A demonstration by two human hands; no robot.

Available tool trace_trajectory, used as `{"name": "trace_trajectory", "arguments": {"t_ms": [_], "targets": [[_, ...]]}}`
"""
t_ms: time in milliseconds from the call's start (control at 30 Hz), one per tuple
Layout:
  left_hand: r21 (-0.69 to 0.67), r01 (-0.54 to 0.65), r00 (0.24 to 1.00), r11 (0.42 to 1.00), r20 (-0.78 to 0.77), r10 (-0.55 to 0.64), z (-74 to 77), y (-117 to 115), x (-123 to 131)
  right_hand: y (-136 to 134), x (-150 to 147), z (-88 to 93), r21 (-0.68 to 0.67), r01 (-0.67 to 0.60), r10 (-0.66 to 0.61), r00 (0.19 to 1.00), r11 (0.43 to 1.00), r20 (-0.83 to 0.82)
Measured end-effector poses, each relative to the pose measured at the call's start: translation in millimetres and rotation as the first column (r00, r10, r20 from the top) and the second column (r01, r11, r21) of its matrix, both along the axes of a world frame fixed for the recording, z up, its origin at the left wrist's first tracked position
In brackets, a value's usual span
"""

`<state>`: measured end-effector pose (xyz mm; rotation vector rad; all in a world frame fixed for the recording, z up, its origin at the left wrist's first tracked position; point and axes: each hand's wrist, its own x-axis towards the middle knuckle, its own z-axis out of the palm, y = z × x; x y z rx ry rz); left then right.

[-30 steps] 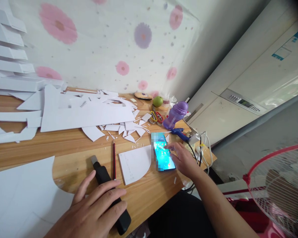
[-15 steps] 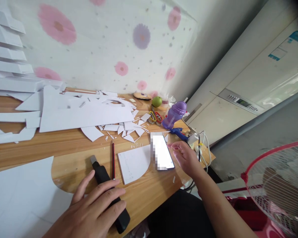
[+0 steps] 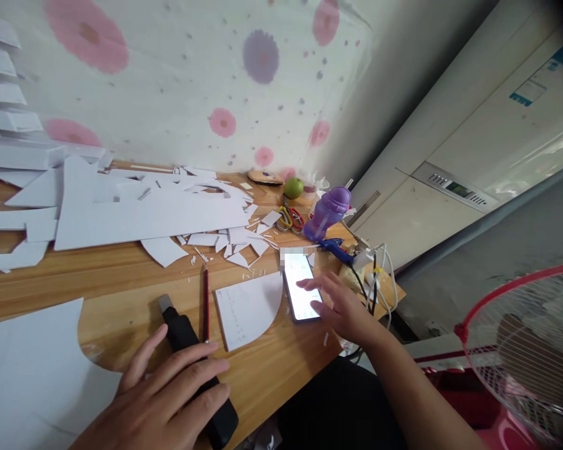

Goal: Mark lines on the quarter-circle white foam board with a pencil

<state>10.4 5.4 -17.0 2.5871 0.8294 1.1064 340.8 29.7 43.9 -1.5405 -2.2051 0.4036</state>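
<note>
My left hand (image 3: 166,394) lies flat over a black utility knife (image 3: 182,340) on the wooden table (image 3: 136,281), fingers spread across its handle. My right hand (image 3: 340,306) reaches over a smartphone (image 3: 300,284) with a bright white screen, fingertips touching the glass. Between the two hands lie a red pencil (image 3: 205,303) and a white card piece with one rounded side (image 3: 248,307).
White card offcuts (image 3: 145,215) cover the back of the table, and a large white sheet (image 3: 23,369) lies at the front left. A purple bottle (image 3: 328,212), green fruit (image 3: 293,187), coloured scissors (image 3: 291,219), blue glue gun (image 3: 338,250) and cables (image 3: 380,275) crowd the right end. A red fan (image 3: 530,350) stands at right.
The phone screen went from a coloured display to plain white. My right hand lifted off it, then came back down with fingers on the screen. The left hand stayed on the knife.
</note>
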Motion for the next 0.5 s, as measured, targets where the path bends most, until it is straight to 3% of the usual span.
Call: {"name": "trace_trajectory", "arguments": {"t_ms": [300,500], "targets": [[0.009,-0.01,1.0,1.0,0.011,0.01,1.0,0,0,0,-12,1.6,-0.031,-0.108,0.11,0.99,0.994,0.089],[-0.003,-0.02,0.999,1.0,0.029,0.02,0.9,1,1,3,7,-8.6,0.153,0.133,-0.138,0.99,0.979,0.024]]}}
